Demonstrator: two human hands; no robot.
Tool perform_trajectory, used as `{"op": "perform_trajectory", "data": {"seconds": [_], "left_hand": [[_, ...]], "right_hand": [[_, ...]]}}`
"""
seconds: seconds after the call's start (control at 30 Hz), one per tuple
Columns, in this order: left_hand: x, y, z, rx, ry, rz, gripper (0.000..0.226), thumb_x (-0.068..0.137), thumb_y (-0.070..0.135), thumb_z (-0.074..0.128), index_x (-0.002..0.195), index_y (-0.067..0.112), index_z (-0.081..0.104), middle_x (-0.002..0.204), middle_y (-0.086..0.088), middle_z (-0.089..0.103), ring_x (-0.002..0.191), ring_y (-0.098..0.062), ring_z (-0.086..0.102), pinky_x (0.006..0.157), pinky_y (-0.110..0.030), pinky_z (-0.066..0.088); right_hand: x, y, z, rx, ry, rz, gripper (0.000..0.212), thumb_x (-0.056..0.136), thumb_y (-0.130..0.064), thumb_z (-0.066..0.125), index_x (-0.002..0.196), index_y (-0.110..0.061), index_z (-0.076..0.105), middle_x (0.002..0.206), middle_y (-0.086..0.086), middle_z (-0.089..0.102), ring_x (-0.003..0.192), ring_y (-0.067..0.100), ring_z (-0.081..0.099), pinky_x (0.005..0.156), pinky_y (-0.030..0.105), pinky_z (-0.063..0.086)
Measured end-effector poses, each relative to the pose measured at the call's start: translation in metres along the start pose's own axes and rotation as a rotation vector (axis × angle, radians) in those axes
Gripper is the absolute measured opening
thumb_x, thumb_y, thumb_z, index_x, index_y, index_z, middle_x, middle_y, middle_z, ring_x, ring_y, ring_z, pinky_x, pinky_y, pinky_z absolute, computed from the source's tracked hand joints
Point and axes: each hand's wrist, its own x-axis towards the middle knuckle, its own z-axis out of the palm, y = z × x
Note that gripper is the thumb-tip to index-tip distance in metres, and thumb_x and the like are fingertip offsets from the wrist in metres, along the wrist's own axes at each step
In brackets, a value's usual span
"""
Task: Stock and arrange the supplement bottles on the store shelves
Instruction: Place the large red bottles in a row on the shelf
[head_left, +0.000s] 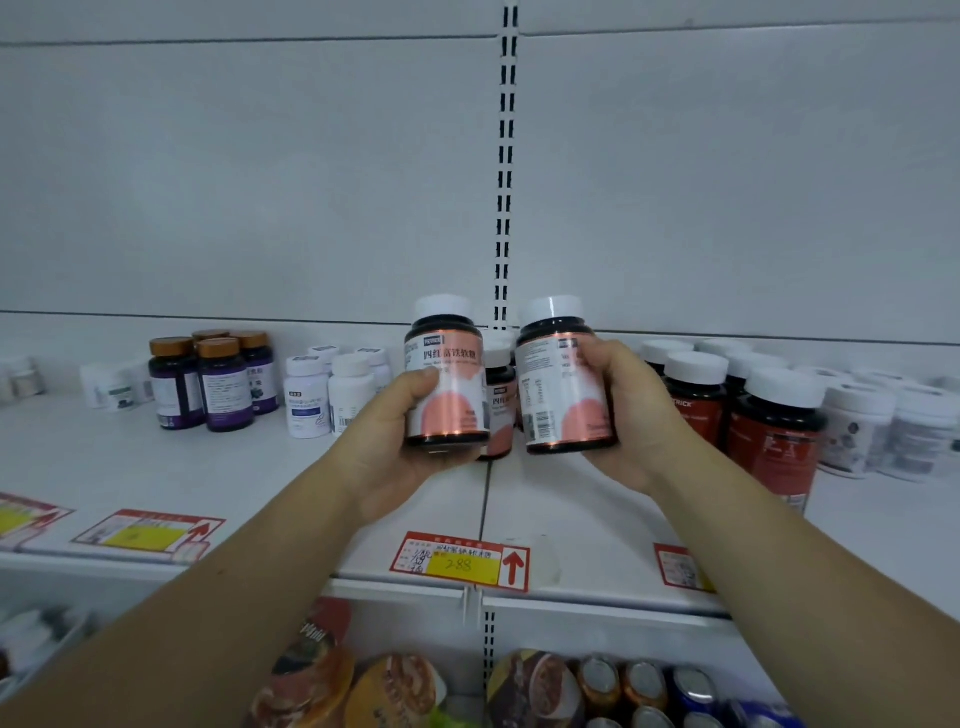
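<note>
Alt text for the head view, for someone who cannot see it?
The left hand holds a pink-labelled bottle and the right hand holds a matching bottle, both roughly upright over a white shelf. Purple bottles stand further left, red-labelled bottles right.

price tag — red, yellow panel | cans bottom right | slotted upright centre

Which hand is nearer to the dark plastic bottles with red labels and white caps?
Right: the right hand is just left of the red-labelled bottles; the left hand is farther left.
</note>
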Motion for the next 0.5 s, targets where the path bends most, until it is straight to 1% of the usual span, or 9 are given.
{"op": "perform_trajectory", "data": {"seconds": [0.03, 0.1, 0.13, 0.17, 0.27, 0.33, 0.37, 0.43, 0.5], "left_hand": [[-0.0006, 0.0003, 0.0005, -0.012, -0.01, -0.005, 0.03, 0.078, 0.024, 0.051, 0.105, 0.014, 0.057, 0.082, -0.011, 0.074, 0.079, -0.028, 0.07, 0.076, -0.046, 0.057], [-0.0045, 0.0014, 0.0038, -0.053, -0.063, -0.01, 0.036, 0.072, 0.024, 0.051, 0.106, 0.012, 0.056, 0.081, -0.014, 0.074, 0.074, -0.028, 0.072, 0.067, -0.044, 0.059], [-0.0054, 0.0016, 0.0047, -0.067, -0.078, -0.019, 0.037, 0.072, 0.023, 0.05, 0.106, 0.01, 0.055, 0.082, -0.015, 0.073, 0.073, -0.028, 0.072, 0.063, -0.042, 0.06], [-0.0062, 0.0016, 0.005, -0.076, -0.085, -0.026, 0.037, 0.072, 0.023, 0.05, 0.106, 0.01, 0.056, 0.083, -0.016, 0.073, 0.073, -0.028, 0.072, 0.061, -0.041, 0.06], [-0.0025, 0.0015, 0.0019, -0.095, -0.064, -0.042, 0.04, 0.073, 0.027, 0.051, 0.108, 0.01, 0.058, 0.088, -0.016, 0.073, 0.078, -0.03, 0.071, 0.067, -0.044, 0.059], [-0.0004, 0.0012, 0.0001, -0.11, -0.012, -0.06, 0.043, 0.074, 0.031, 0.051, 0.111, 0.01, 0.058, 0.09, -0.017, 0.072, 0.082, -0.031, 0.069, 0.073, -0.047, 0.055], [-0.0002, 0.0007, -0.0001, -0.124, 0.012, -0.064, 0.042, 0.076, 0.032, 0.052, 0.111, 0.01, 0.059, 0.09, -0.017, 0.072, 0.083, -0.032, 0.067, 0.073, -0.047, 0.055], [-0.0009, 0.0002, -0.0002, -0.149, 0.015, -0.052, 0.046, 0.074, 0.042, 0.062, 0.106, 0.008, 0.061, 0.09, -0.018, 0.072, 0.082, -0.032, 0.069, 0.068, -0.047, 0.058], [-0.0024, 0.0007, -0.0004, -0.148, -0.019, -0.044, 0.061, 0.055, 0.045, 0.081, 0.101, 0.009, 0.065, 0.096, -0.018, 0.072, 0.083, -0.031, 0.071, 0.063, -0.047, 0.059]], "right_hand": [[-0.0006, 0.001, 0.0001, 0.006, -0.016, 0.023, 0.037, 0.086, -0.03, 0.052, 0.118, -0.011, 0.058, 0.093, 0.008, 0.071, 0.079, 0.021, 0.069, 0.07, 0.037, 0.054], [-0.0015, 0.0022, 0.0008, -0.049, -0.051, 0.004, 0.064, 0.07, -0.041, 0.07, 0.123, -0.009, 0.054, 0.096, 0.009, 0.071, 0.083, 0.023, 0.069, 0.069, 0.039, 0.055], [-0.0007, 0.0038, 0.0003, -0.082, -0.061, -0.012, 0.077, 0.061, -0.04, 0.08, 0.126, -0.009, 0.052, 0.101, 0.011, 0.07, 0.088, 0.025, 0.069, 0.07, 0.041, 0.055], [0.0008, 0.0052, -0.0005, -0.099, -0.052, -0.03, 0.084, 0.058, -0.035, 0.085, 0.128, -0.008, 0.049, 0.105, 0.013, 0.068, 0.092, 0.027, 0.067, 0.072, 0.043, 0.055], [0.0019, 0.0042, 0.0001, -0.085, 0.014, -0.074, 0.06, 0.076, -0.027, 0.064, 0.131, -0.006, 0.048, 0.105, 0.012, 0.067, 0.09, 0.025, 0.067, 0.07, 0.04, 0.055], [0.0013, 0.0025, -0.0009, -0.024, 0.029, -0.014, 0.046, 0.087, -0.027, 0.052, 0.128, -0.006, 0.053, 0.101, 0.01, 0.069, 0.085, 0.023, 0.069, 0.067, 0.036, 0.055], [0.001, 0.0023, -0.0019, 0.01, 0.022, 0.025, 0.045, 0.089, -0.028, 0.049, 0.127, -0.005, 0.055, 0.098, 0.01, 0.07, 0.082, 0.022, 0.069, 0.067, 0.036, 0.054], [-0.001, 0.0023, -0.0011, 0.016, 0.006, 0.057, 0.047, 0.083, -0.032, 0.056, 0.122, -0.006, 0.058, 0.091, 0.009, 0.072, 0.076, 0.021, 0.07, 0.065, 0.035, 0.054], [-0.0024, 0.003, 0.0015, -0.043, -0.006, 0.032, 0.061, 0.071, -0.032, 0.072, 0.124, -0.008, 0.053, 0.092, 0.01, 0.071, 0.076, 0.022, 0.07, 0.062, 0.034, 0.055]]}}
